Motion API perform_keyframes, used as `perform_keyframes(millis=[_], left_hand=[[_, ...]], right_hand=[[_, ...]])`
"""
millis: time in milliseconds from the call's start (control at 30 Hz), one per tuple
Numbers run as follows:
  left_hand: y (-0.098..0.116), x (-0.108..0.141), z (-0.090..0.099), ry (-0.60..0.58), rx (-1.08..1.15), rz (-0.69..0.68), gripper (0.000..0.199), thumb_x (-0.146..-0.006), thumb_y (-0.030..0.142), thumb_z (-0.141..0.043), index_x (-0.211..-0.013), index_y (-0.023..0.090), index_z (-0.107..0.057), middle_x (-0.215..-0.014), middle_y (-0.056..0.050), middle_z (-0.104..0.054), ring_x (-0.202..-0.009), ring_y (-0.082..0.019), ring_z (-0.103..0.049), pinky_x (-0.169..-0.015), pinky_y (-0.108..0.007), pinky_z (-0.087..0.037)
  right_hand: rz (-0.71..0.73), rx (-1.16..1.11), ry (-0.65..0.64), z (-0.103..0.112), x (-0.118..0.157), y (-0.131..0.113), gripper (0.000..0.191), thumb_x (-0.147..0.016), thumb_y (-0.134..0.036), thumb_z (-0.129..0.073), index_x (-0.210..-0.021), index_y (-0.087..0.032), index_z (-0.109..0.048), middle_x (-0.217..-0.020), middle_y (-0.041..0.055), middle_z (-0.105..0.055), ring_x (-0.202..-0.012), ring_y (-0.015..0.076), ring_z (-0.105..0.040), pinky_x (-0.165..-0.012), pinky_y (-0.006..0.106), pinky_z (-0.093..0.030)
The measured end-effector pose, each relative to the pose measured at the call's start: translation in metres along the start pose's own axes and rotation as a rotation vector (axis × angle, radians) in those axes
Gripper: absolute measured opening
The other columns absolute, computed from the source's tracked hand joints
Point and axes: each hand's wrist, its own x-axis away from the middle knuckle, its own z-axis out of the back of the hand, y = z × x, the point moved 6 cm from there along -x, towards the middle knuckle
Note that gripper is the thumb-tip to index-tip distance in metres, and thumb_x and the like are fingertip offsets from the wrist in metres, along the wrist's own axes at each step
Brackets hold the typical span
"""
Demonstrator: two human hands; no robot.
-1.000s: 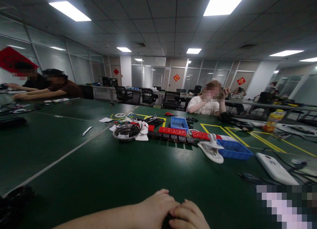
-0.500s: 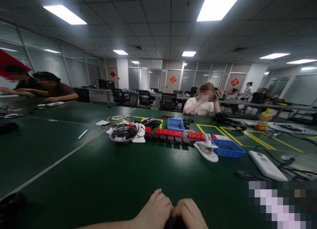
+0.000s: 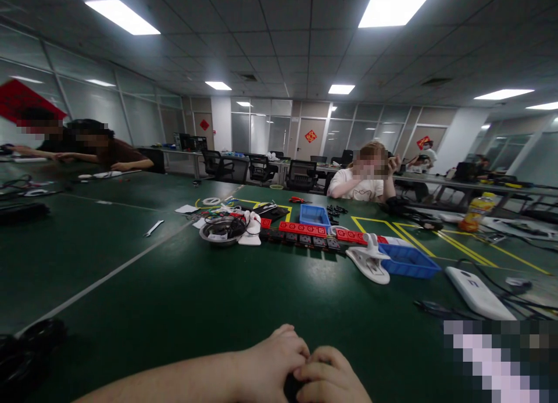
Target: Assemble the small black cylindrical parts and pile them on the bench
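At the bottom middle of the head view, my left hand [image 3: 274, 359] and my right hand [image 3: 330, 377] come together above the green table [image 3: 209, 310]. Both have curled fingers around a small black object [image 3: 293, 385]. Only a dark patch of it shows between the hands, so its kind is hidden. My right fingers lie over its top, and the left hand presses against its other side. A coiled black cable [image 3: 30, 350] lies at the lower left, apart from my hands.
Farther up stand a metal bowl of wires [image 3: 222, 231], red socket strips [image 3: 300, 228], a white clip base [image 3: 369, 260] and blue bins [image 3: 407, 260]. A wrench [image 3: 154, 228] lies left; a white power bank-like slab [image 3: 477, 292] lies right. A person [image 3: 361, 179] sits opposite.
My hands have risen slightly in view and more of the left forearm shows. The right fingers have shifted over the black object. The whole scene has slid right as the head turned.
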Motion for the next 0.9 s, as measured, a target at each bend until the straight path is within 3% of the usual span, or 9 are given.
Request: perform_keyframes(millis=[133, 233, 333, 433, 600, 733, 900], left_hand=[[0.000, -0.001, -0.002, 0.012, -0.053, -0.021, 0.039, -0.064, 0.051, -0.065, -0.086, 0.019, -0.057, -0.094, -0.002, -0.054, -0.091, -0.022, -0.054, -0.102, -0.050, -0.022], [-0.001, 0.000, -0.003, 0.068, -0.064, 0.012, 0.054, -0.059, 0.055, -0.065, -0.096, 0.018, -0.053, -0.093, -0.004, -0.054, -0.091, -0.024, -0.053, -0.102, -0.048, -0.025], [0.001, 0.003, -0.002, 0.180, -0.052, 0.058, 0.066, -0.056, 0.053, -0.067, -0.107, 0.017, -0.047, -0.102, -0.007, -0.053, -0.098, -0.026, -0.050, -0.105, -0.049, -0.019], [0.003, 0.006, -0.002, 0.250, -0.044, 0.110, 0.063, -0.057, 0.050, -0.068, -0.106, 0.017, -0.046, -0.104, -0.007, -0.052, -0.100, -0.025, -0.049, -0.107, -0.051, -0.013], [0.002, 0.007, -0.005, 0.217, -0.102, 0.201, 0.052, -0.057, 0.046, -0.069, -0.095, 0.016, -0.050, -0.096, -0.005, -0.052, -0.095, -0.024, -0.050, -0.107, -0.050, -0.013], [0.003, 0.004, -0.006, 0.178, -0.132, 0.189, 0.042, -0.058, 0.045, -0.069, -0.083, 0.017, -0.051, -0.088, -0.002, -0.052, -0.090, -0.021, -0.051, -0.106, -0.047, -0.018], [0.000, 0.001, -0.006, 0.193, -0.117, 0.132, 0.041, -0.056, 0.044, -0.070, -0.079, 0.018, -0.048, -0.083, 0.000, -0.051, -0.083, -0.018, -0.051, -0.105, -0.045, -0.021]], right_hand=[[0.049, 0.023, 0.042, 0.001, 0.002, 0.000, 0.025, -0.093, -0.038, -0.035, -0.103, -0.023, -0.054, -0.094, 0.0025, -0.067, -0.083, 0.0157, -0.061, -0.076, 0.028, -0.049], [-0.050, 0.023, 0.104, 0.003, 0.005, 0.002, 0.032, -0.091, -0.043, -0.037, -0.112, -0.021, -0.048, -0.096, 0.0061, -0.065, -0.087, 0.0190, -0.061, -0.078, 0.031, -0.049], [-0.194, 0.001, 0.151, 0.007, 0.007, 0.003, 0.033, -0.089, -0.045, -0.041, -0.111, -0.021, -0.046, -0.094, 0.0075, -0.061, -0.085, 0.0198, -0.060, -0.073, 0.030, -0.050], [-0.260, 0.007, 0.205, 0.009, 0.010, 0.002, 0.034, -0.086, -0.048, -0.045, -0.107, -0.022, -0.047, -0.091, 0.0068, -0.059, -0.081, 0.0194, -0.059, -0.069, 0.029, -0.050], [-0.324, -0.006, 0.180, 0.005, 0.013, 0.007, 0.036, -0.082, -0.055, -0.048, -0.094, -0.020, -0.049, -0.082, 0.0044, -0.055, -0.072, 0.0174, -0.056, -0.062, 0.027, -0.048], [-0.346, -0.025, 0.101, 0.000, 0.013, 0.010, 0.035, -0.083, -0.054, -0.046, -0.084, -0.019, -0.050, -0.078, 0.0040, -0.054, -0.070, 0.0171, -0.054, -0.061, 0.027, -0.046], [-0.340, -0.047, 0.065, 0.000, 0.012, 0.011, 0.024, -0.083, -0.042, -0.051, -0.089, -0.019, -0.052, -0.081, 0.0048, -0.055, -0.074, 0.0175, -0.053, -0.063, 0.028, -0.046]])
